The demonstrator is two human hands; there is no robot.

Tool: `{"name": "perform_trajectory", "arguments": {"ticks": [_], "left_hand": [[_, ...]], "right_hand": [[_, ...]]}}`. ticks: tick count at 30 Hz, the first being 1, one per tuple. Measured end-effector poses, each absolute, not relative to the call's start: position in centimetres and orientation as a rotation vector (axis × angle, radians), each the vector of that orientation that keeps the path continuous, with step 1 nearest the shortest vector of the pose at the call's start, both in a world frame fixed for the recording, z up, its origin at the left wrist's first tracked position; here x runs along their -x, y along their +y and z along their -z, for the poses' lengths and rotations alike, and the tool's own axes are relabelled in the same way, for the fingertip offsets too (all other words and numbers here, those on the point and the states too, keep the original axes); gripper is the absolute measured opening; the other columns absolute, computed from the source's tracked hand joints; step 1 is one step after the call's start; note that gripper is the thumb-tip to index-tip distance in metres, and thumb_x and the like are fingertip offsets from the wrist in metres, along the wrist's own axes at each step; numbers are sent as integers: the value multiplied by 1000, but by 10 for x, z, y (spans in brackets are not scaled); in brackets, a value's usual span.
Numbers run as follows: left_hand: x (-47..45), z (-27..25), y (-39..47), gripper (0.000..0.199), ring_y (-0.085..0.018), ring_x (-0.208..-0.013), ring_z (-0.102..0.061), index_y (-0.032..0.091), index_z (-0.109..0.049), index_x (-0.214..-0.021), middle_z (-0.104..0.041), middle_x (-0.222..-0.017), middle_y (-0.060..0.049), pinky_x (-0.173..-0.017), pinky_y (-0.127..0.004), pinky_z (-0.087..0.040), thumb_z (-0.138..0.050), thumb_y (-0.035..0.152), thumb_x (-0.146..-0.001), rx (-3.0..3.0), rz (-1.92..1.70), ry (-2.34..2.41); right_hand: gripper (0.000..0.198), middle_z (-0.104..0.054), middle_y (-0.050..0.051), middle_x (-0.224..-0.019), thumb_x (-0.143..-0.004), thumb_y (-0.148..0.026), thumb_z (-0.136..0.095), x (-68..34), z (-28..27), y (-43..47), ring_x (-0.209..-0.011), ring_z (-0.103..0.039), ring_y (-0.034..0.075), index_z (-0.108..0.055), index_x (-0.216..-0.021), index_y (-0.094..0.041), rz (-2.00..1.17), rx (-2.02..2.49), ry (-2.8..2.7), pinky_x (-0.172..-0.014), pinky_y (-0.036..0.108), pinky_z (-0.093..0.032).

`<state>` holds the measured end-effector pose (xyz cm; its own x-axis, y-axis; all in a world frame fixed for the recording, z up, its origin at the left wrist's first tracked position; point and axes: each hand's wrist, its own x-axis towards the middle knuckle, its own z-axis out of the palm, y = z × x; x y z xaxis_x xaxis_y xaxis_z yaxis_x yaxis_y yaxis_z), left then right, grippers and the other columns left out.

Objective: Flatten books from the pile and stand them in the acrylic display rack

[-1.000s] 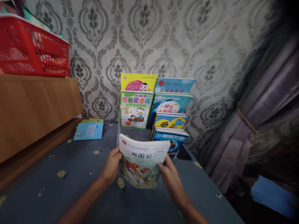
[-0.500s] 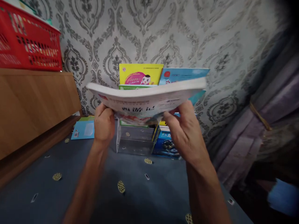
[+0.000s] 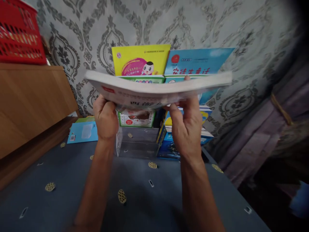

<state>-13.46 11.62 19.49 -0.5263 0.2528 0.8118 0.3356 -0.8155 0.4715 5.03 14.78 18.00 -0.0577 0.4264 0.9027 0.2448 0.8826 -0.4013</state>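
Both hands hold up a white paperback book (image 3: 149,90), tilted so that its page edge and a foreshortened cover with dark Chinese characters face me. My left hand (image 3: 106,117) is closed on its left part, and my right hand (image 3: 185,125) grips the lower right part, one fingertip showing above the edge. Behind it is a clear plastic book rack (image 3: 137,149) holding a yellow book (image 3: 141,53), a blue book (image 3: 198,59), a green-edged book (image 3: 137,119) and dark blue books (image 3: 167,148). The held book hides the rack's middle.
The rack stands on a dark blue patterned cloth (image 3: 96,190) against a wallpapered wall (image 3: 149,22). At left are a light blue book (image 3: 83,132), a wooden cabinet (image 3: 33,106) and a red basket (image 3: 21,35) on top. A grey-purple curtain (image 3: 263,125) hangs at right.
The book has risen a little and tilted flatter, still held in both hands. My view has shifted closer to the rack, so more of the blue book's cover shows.
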Motion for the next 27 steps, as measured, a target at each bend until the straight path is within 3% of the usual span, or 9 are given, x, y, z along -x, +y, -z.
{"name": "perform_trajectory", "arguments": {"ticks": [13, 17, 21, 27], "left_hand": [[154, -171, 148, 12, -12, -78, -54, 19, -49, -67, -47, -71, 2, -73, -22, -50, -51, 17, -78, 1326, 2724, -866], [157, -170, 149, 11, -13, -84, -56, 19, -51, -70, -50, -74, 2, -79, -24, -51, -55, 17, -80, 1337, 2744, -889], [158, -172, 151, 11, -13, -85, -56, 19, -52, -70, -50, -74, 2, -83, -25, -50, -57, 14, -79, 1348, 2782, -912], [157, -169, 154, 15, -14, -81, -57, 22, -56, -72, -54, -73, 1, -84, -28, -50, -47, 9, -72, 1405, 2729, -922]], "right_hand": [[36, -57, 7, -112, -97, -31, -48, -41, -173, 161, -109, -57, 25, -56, -132, -32, -142, 443, -1695, -94, 48, -54], [37, -55, 8, -112, -95, -32, -52, -39, -172, 163, -107, -57, 23, -56, -131, -27, -207, 394, -1682, -94, 46, -54], [36, -57, 9, -116, -95, -32, -52, -40, -171, 166, -108, -57, 25, -56, -131, -31, -246, 415, -1707, -94, 47, -55], [43, -58, 8, -123, -97, -34, -48, -42, -170, 166, -110, -58, 26, -51, -139, -32, -200, 541, -1774, -95, 49, -54]]}}
